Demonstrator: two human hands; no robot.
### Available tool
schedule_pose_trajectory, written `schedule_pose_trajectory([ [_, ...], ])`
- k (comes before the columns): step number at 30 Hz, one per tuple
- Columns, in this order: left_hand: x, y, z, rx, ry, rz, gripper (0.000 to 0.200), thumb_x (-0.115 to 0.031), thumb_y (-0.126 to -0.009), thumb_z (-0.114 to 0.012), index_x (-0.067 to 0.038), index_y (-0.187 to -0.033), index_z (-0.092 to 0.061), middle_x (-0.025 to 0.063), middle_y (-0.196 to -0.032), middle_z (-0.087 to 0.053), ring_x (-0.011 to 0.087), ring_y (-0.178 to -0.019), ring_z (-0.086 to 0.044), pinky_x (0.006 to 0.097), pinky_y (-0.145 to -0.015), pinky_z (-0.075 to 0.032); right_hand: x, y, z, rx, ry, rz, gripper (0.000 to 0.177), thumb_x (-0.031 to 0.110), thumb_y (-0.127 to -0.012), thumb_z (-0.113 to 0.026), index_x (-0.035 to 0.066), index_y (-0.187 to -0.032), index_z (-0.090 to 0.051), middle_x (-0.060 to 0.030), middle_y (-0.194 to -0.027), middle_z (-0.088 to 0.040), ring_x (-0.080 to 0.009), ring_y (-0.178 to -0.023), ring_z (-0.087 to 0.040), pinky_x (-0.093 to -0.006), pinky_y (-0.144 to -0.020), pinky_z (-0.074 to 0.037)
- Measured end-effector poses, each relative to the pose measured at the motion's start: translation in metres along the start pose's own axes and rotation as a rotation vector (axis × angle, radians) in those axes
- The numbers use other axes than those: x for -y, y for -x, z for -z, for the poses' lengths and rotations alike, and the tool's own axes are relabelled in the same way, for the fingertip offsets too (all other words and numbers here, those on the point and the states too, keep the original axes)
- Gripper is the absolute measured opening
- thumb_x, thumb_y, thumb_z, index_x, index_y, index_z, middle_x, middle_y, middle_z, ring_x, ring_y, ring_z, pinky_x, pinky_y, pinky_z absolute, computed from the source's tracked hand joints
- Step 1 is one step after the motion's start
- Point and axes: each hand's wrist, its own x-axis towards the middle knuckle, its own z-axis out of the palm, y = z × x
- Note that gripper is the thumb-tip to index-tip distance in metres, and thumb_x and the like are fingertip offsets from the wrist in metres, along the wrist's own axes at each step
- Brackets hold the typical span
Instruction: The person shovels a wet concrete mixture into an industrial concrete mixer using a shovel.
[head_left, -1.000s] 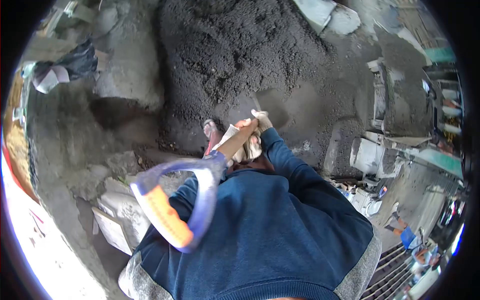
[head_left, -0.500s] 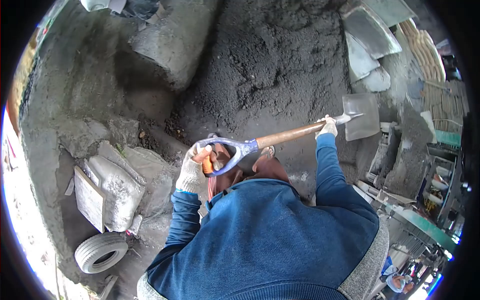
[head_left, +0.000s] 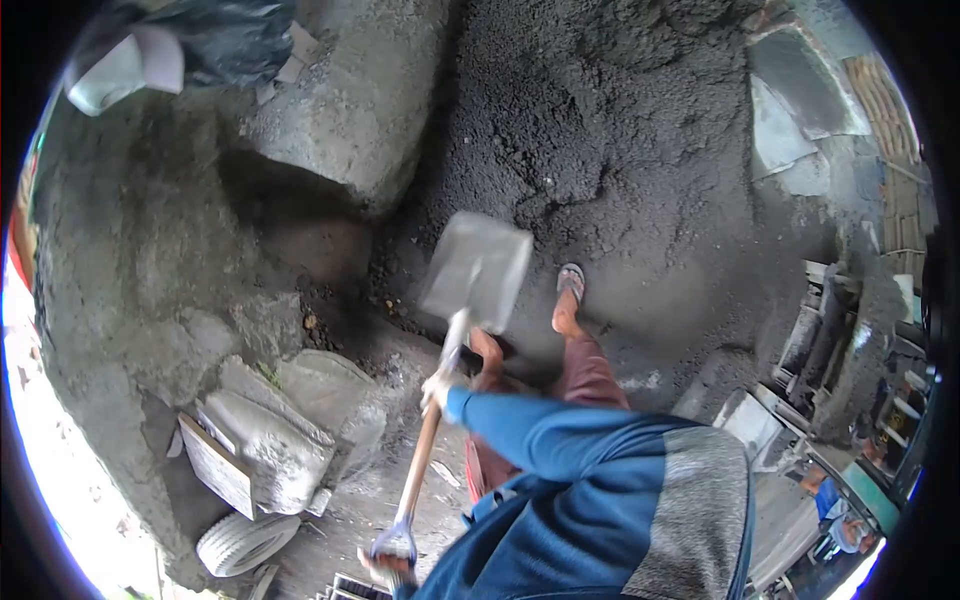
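A shovel (head_left: 422,455) with a wooden shaft, a flat metal blade and a blue-grey D-handle slants in front of me. My right hand (head_left: 440,388), in a pale glove, is closed around the shaft just behind the blade. My left hand (head_left: 388,568) is at the D-handle near the bottom edge, with its fingers wrapped on the grip and partly hidden. The slightly blurred blade (head_left: 478,270) is raised over the ground in front of my feet. Ahead lies a heap of dark, gritty material (head_left: 600,130).
A concrete block (head_left: 345,120) and a rough ledge (head_left: 120,260) border the left side. Broken slabs (head_left: 275,450) and a tire (head_left: 245,543) lie at lower left. Sheets (head_left: 805,85) lean at upper right. A person (head_left: 850,530) is visible at far lower right.
The shovel has swung from pointing right to pointing up and left of my body. My right arm has crossed leftward, and my left hand has dropped toward the bottom edge.
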Motion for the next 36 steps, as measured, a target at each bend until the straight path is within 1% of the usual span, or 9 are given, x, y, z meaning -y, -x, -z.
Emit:
schedule_pose_trajectory([
  [1, -0.002, -0.068, 0.079, 0.081, 0.126, 0.480, 0.055, -0.054, -0.085, -0.059, -0.009, -0.116, -0.063, 0.0088, -0.093, -0.064, 0.0230, -0.081, -0.063, 0.0406, -0.074, -0.053, -0.034, -0.007, -0.028, 0.065, -0.022, -0.089, 0.008, 0.009, -0.083, -0.059, 0.009, -0.082, -0.051, -0.0136, -0.060, -0.053, -0.0334, -0.047, -0.057, -0.0533, -0.044, -0.050],
  [6, -0.080, -0.022, -0.011, 0.370, 0.018, 0.093, 0.040, -0.045, -0.088, -0.060, -0.006, -0.098, -0.063, 0.0103, -0.089, -0.062, 0.0225, -0.085, -0.061, 0.0427, -0.074, -0.052, -0.041, -0.030, -0.073, 0.389, -0.325, -0.353, 0.008, 0.014, -0.090, -0.054, 0.012, -0.084, -0.049, -0.0101, -0.059, -0.050, -0.0282, -0.054, -0.058, -0.0509, -0.051, -0.050],
  [8, -0.092, -0.011, -0.119, 0.630, 0.065, -0.010, 0.036, -0.041, -0.088, -0.060, -0.005, -0.091, -0.062, 0.0108, -0.087, -0.061, 0.0223, -0.087, -0.061, 0.0436, -0.075, -0.051, 0.052, -0.078, -0.049, -0.033, -0.029, 0.010, 0.019, 0.024, -0.095, -0.048, 0.012, -0.080, -0.050, -0.0087, -0.060, -0.050, -0.0272, -0.054, -0.056, -0.0476, -0.052, -0.048],
  [11, -0.071, 0.035, -0.372, 0.474, 0.024, -0.146, 0.038, -0.033, -0.098, -0.053, -0.011, -0.068, -0.050, -0.0016, -0.053, -0.043, 0.0094, -0.041, -0.039, 0.0243, -0.040, -0.031, 0.281, -0.193, 0.094, 0.083, -0.349, -0.087, 0.030, 0.037, -0.095, -0.046, 0.013, -0.077, -0.049, -0.0084, -0.064, -0.051, -0.0273, -0.059, -0.055, -0.0465, -0.058, -0.048],
  [12, -0.074, 0.066, -0.425, 0.370, -0.030, -0.263, 0.041, -0.037, -0.098, -0.053, -0.014, -0.066, -0.042, -0.0020, -0.050, -0.038, 0.0096, -0.037, -0.034, 0.0262, -0.034, -0.025, 0.315, -0.191, 0.110, -0.097, -0.390, -0.007, 0.014, 0.022, -0.095, -0.043, 0.014, -0.087, -0.052, -0.0082, -0.073, -0.054, -0.0259, -0.061, -0.056, -0.0481, -0.062, -0.052],
  [16, -0.061, 0.048, -0.406, 0.441, -0.006, -0.164, 0.042, -0.042, -0.097, -0.055, -0.015, -0.067, -0.042, -0.0011, -0.052, -0.041, 0.0109, -0.037, -0.036, 0.0274, -0.035, -0.028, 0.289, -0.173, 0.138, -0.040, -0.586, 0.046, 0.006, 0.023, -0.089, -0.056, 0.019, -0.089, -0.052, -0.0050, -0.077, -0.054, -0.0273, -0.068, -0.056, -0.0560, -0.067, -0.050],
  [28, -0.004, 0.194, -0.447, 1.026, -0.165, 0.113, 0.048, -0.062, -0.087, -0.057, -0.017, -0.074, -0.046, 0.0013, -0.049, -0.043, 0.0136, -0.038, -0.040, 0.0284, -0.035, -0.030, 0.357, 0.233, 0.318, -0.576, -0.746, 0.695, 0.021, 0.012, -0.083, -0.059, 0.011, -0.103, -0.053, -0.0082, -0.087, -0.055, -0.0270, -0.075, -0.059, -0.0483, -0.068, -0.053],
  [32, -0.055, 0.326, -0.485, 1.270, -0.198, 0.198, 0.046, -0.059, -0.086, -0.058, -0.017, -0.074, -0.045, -0.0002, -0.053, -0.044, 0.0134, -0.042, -0.043, 0.0292, -0.038, -0.033, 0.402, 0.395, 0.356, -0.351, -0.994, 0.991, 0.012, 0.009, -0.086, -0.059, 0.013, -0.096, -0.054, -0.0039, -0.078, -0.052, -0.0251, -0.068, -0.055, -0.0495, -0.065, -0.050],
  [36, -0.089, 0.457, -0.504, 1.766, -0.149, -0.352, 0.034, -0.040, -0.091, -0.050, -0.009, -0.078, -0.057, 0.0006, -0.066, -0.053, 0.0109, -0.054, -0.050, 0.0253, -0.047, -0.038, 0.442, 0.546, 0.391, -0.129, -0.961, 1.358, 0.013, 0.019, -0.096, -0.046, 0.016, -0.083, -0.048, -0.0004, -0.064, -0.046, -0.0212, -0.056, -0.049, -0.0412, -0.056, -0.043],
])
